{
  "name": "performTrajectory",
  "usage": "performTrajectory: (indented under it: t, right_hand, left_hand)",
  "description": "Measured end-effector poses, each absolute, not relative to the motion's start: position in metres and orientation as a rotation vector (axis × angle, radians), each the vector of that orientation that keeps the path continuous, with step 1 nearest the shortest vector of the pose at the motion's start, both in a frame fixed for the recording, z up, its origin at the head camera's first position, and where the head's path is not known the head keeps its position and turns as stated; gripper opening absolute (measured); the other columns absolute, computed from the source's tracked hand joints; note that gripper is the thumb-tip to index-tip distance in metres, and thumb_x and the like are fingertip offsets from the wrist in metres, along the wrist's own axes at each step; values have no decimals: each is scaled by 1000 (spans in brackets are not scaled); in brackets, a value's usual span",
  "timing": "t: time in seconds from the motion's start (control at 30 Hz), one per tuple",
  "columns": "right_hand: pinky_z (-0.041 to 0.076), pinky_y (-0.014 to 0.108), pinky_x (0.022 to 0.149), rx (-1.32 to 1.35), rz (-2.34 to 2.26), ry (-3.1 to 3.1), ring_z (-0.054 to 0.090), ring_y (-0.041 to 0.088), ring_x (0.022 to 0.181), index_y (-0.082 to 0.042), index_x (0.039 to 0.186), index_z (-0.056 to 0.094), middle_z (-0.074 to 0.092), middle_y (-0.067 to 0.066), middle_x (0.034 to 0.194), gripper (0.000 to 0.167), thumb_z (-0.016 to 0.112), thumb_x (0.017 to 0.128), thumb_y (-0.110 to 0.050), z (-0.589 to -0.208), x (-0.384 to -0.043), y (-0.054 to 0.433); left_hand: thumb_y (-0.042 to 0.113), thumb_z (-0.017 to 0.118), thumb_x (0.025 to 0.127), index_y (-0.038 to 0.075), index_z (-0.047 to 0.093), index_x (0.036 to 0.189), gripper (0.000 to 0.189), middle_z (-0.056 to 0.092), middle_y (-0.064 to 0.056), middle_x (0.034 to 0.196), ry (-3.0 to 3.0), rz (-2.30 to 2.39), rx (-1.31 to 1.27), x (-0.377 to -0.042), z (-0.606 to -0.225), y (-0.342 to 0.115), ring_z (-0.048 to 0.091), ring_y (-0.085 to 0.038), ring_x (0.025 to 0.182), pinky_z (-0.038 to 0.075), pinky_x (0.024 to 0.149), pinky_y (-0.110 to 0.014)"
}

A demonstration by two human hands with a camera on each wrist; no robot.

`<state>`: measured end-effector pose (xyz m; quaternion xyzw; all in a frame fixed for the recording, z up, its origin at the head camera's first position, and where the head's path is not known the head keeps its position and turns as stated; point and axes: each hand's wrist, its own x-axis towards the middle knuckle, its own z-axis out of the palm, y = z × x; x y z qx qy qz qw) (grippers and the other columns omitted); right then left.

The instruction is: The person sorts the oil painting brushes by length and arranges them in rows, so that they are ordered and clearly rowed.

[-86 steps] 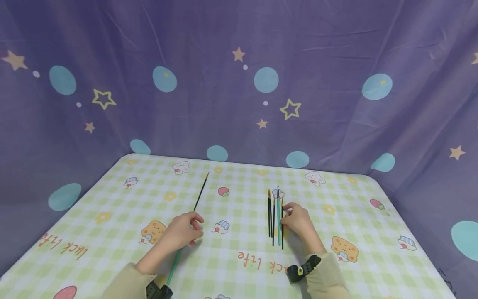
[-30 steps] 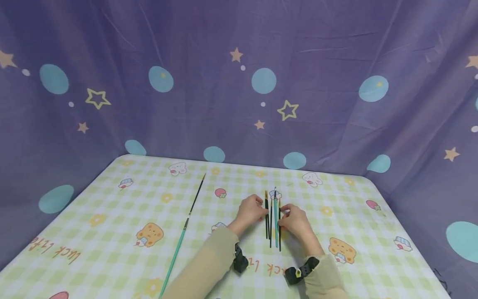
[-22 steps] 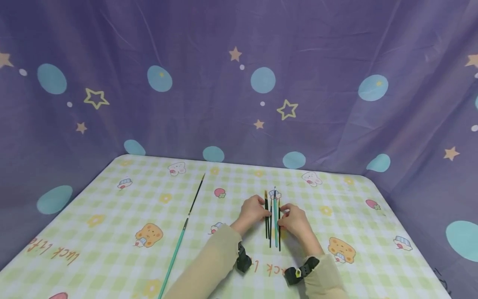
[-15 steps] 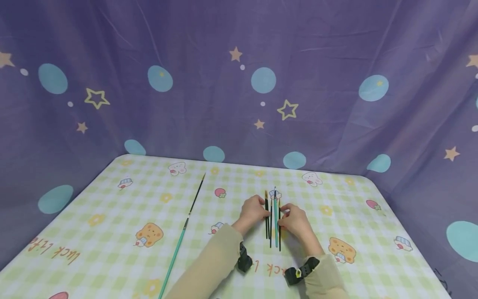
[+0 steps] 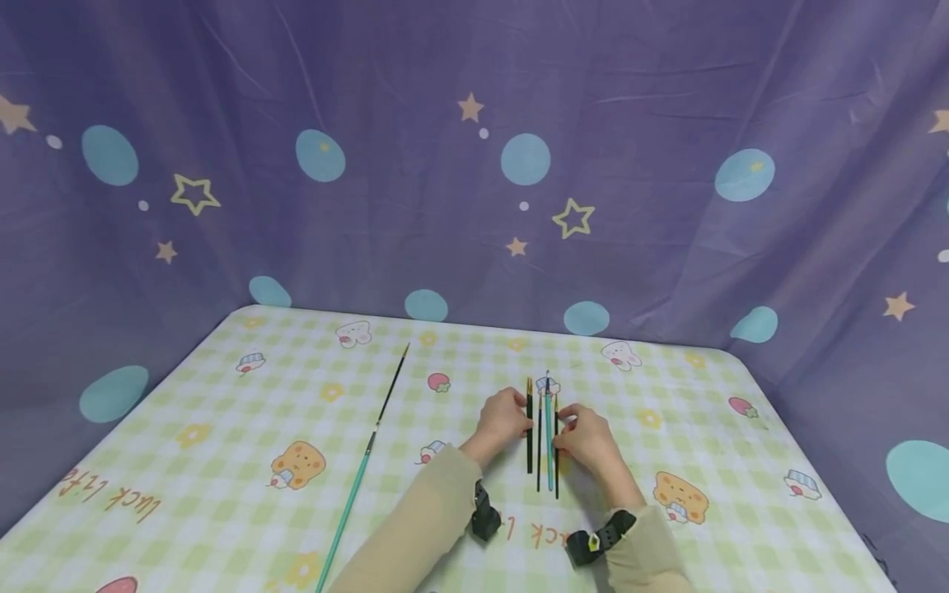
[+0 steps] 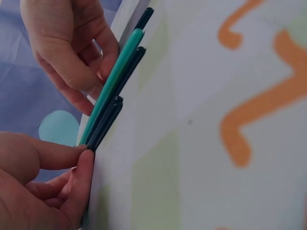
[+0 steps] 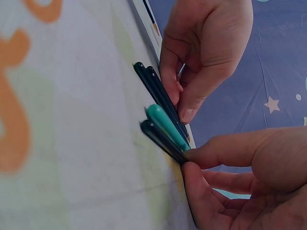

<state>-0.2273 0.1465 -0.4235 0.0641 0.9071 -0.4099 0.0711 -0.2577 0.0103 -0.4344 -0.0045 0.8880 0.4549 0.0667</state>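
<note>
Several thin paintbrushes lie side by side on the table, bristles pointing away. My left hand [image 5: 502,420] pinches the two leftmost black paintbrushes [image 5: 530,453] between thumb and finger. At the other side, my right hand [image 5: 586,436] grips the rightmost black paintbrush [image 5: 557,482] near its upper part. A teal paintbrush [image 5: 550,469] lies right beside it, its handle end close to the right fingertips in the right wrist view. Between the teal brush and the left pair runs another black paintbrush [image 5: 539,473]. The left wrist view shows the rounded handle ends [image 6: 138,32] fanned at different heights.
To the left, a black paintbrush [image 5: 390,387] and a longer teal paintbrush [image 5: 348,502] lie end to end in a slanting line. The green checked tablecloth [image 5: 222,428] covers the table, and a purple curtain [image 5: 415,214] hangs behind it.
My left hand has moved right from the end-to-end brushes to the group and taken hold of the left pair, which now lie closer together. The right hand stays in nearly the same place.
</note>
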Motion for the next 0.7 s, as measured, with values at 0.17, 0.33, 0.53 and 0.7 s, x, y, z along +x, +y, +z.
performTrajectory:
  t: [0.17,0.33,0.53,0.7]
  right_hand:
    - [47,24,52,184,-1231,2732,55,12,57,2,113,54,56,8,77,41,66,74,-2,-424,-227,146]
    - [47,24,52,185,-1239,2736,55,13,57,3,113,54,55,8,76,42,66,73,-2,-425,-227,146]
    - [47,24,52,195,-1229,2728,55,13,57,3,113,54,55,8,77,41,66,74,-2,-425,-228,146]
    - [47,24,52,210,-1216,2731,55,14,58,2,114,54,55,9,77,42,65,73,-2,-423,-228,146]
  left_hand:
    - [1,70,71,3,57,97,29,59,-3,69,2671,1377,-27,-257,-433,9,56,-10,50,45,53,-20]
    - [1,68,72,3,57,98,28,59,-4,69,2658,1390,-22,-255,-430,8,55,-10,49,45,52,-20]
    - [4,69,70,3,57,96,28,59,-2,61,2731,1290,23,-254,-427,8,55,-11,48,44,59,-22]
    - [13,72,71,5,54,90,28,56,0,56,2823,1174,56,-255,-427,14,53,-12,48,42,58,-23]
